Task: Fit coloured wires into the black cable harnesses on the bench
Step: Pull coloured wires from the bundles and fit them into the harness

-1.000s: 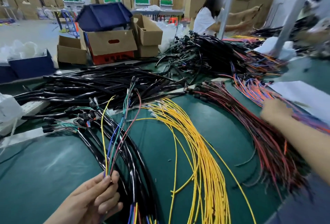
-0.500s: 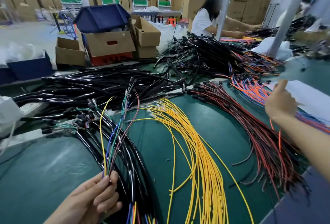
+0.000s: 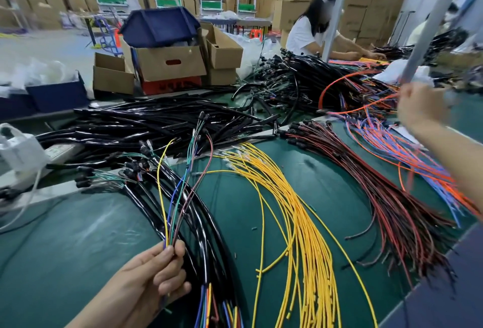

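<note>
My left hand [image 3: 154, 273] pinches a small bunch of coloured wires [image 3: 183, 186], yellow, blue, green and brown, that stands up from its fingertips over the black cable harnesses [image 3: 206, 225] lying on the green bench. My right hand [image 3: 418, 108] is raised at the right and grips one orange wire [image 3: 337, 87], which arcs up and leftward from the orange and blue wire pile [image 3: 400, 150]. A fan of yellow wires [image 3: 295, 212] lies in the middle, red and black wires [image 3: 386, 197] to its right.
A heap of black tubes [image 3: 156, 124] and another of black harnesses [image 3: 300, 77] lie further back. Cardboard boxes [image 3: 170, 64] with a blue bin stand behind. A person [image 3: 311, 32] works at the far bench. A white pole [image 3: 433, 27] rises at right.
My right hand has lifted from the orange and blue pile, up and to the right, drawing one orange wire out in a loop. The left hand has kept its wire bunch still.
</note>
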Available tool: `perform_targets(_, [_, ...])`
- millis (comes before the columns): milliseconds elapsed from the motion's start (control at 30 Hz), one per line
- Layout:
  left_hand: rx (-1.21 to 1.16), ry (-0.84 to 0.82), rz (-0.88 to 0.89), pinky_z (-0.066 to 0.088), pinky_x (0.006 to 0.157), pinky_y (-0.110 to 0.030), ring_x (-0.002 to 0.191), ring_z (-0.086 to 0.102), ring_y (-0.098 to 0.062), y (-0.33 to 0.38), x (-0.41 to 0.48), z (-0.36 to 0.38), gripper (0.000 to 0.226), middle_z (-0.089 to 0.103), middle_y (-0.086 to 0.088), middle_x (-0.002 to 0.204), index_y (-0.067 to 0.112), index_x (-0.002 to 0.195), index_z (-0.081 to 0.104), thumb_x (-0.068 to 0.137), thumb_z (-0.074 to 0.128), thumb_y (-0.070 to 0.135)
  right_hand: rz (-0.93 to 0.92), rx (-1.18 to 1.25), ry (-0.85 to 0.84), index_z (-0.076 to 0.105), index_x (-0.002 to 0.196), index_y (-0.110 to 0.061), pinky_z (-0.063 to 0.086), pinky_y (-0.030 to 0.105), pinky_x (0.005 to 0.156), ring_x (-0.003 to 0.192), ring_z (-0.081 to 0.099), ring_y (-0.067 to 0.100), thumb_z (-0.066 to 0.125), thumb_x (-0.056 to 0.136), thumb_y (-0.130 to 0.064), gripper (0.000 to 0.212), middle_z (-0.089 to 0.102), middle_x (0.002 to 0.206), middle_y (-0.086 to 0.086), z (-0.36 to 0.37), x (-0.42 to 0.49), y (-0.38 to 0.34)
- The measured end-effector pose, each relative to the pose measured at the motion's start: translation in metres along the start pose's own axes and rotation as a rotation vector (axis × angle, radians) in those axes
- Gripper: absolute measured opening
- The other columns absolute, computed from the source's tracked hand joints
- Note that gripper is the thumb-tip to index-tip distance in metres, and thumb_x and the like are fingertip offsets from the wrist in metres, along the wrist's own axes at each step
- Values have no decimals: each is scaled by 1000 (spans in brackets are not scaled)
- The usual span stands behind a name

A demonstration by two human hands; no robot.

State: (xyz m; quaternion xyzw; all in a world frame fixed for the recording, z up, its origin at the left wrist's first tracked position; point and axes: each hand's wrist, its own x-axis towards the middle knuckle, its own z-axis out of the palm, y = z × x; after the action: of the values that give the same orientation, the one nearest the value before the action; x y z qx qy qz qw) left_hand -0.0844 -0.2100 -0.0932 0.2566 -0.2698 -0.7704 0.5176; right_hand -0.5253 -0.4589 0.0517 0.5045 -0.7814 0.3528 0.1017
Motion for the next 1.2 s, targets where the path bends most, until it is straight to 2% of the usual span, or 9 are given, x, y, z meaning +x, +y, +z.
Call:
perform_targets(133, [-5,214,20,54,48,-35,33,33,-13,-7,0,5,36,29,-2,45,3,69,68,89,39,9,63,-80,-899,66,79,1,35,16,40,35,39,16,44,101,-27,42,41,47,5,6,-14,1])
perform_targets(333, [-39,210,29,53,45,-34,33,32,-13,-7,2,12,29,27,-2,45,2,67,67,82,43,10,21,-166,-1008,59,90,-4,47,27,56,51,52,22,72,81,-40,40,57,70,10,6,-18,2])
perform_targets(433, [-88,146,15,55,50,-37,35,37,-15,-9,4,-1,42,33,-4,45,1,72,69,94,34,7,-214,-319,-799,46,132,-11,47,36,83,100,58,33,73,73,-54,77,56,116,20,13,-22,-6])
perform_targets(500, [-198,-41,-71,53,76,-47,53,54,-24,-10,5,-6,52,51,-12,59,-5,97,65,103,15,7,-399,-315,-614,41,139,-15,41,39,98,120,49,36,72,73,-56,84,49,133,20,21,-28,-15])
perform_targets(600, [-205,-58,44,28,105,-51,95,56,-34,-11,5,-8,59,57,-23,99,-13,129,37,100,-9,11,-529,-339,-638,59,124,-13,44,37,97,116,54,31,64,84,-50,55,59,125,16,38,-47,-27])
perform_targets(800, [-169,-57,-4,26,106,-50,98,55,-35,-17,2,-10,72,55,-22,101,-13,130,34,93,-21,15,-615,-633,-395,66,106,-12,43,35,88,114,51,29,53,95,-27,22,62,112,9,79,-91,-32])
perform_targets(933, [-87,-4,32,26,105,-48,99,53,-35,-10,-1,-7,73,36,-15,86,-14,132,32,91,-23,13,-544,-614,-340,66,100,-13,41,36,87,109,51,30,55,91,-13,14,62,106,8,89,-97,-26])
perform_targets(1133, [-156,-154,11,24,104,-48,103,52,-34,-11,7,-12,74,51,-20,106,-17,135,25,87,-25,9,-50,126,25,57,96,-6,35,38,61,79,57,39,29,102,-42,47,62,86,27,56,-53,-36])
perform_targets(1200, [-190,-190,-4,23,104,-50,105,50,-35,-11,9,-14,72,48,-17,103,-21,136,16,86,-27,8,56,244,-81,60,97,-7,36,41,68,90,57,39,29,101,-40,44,63,96,24,41,-29,-43])
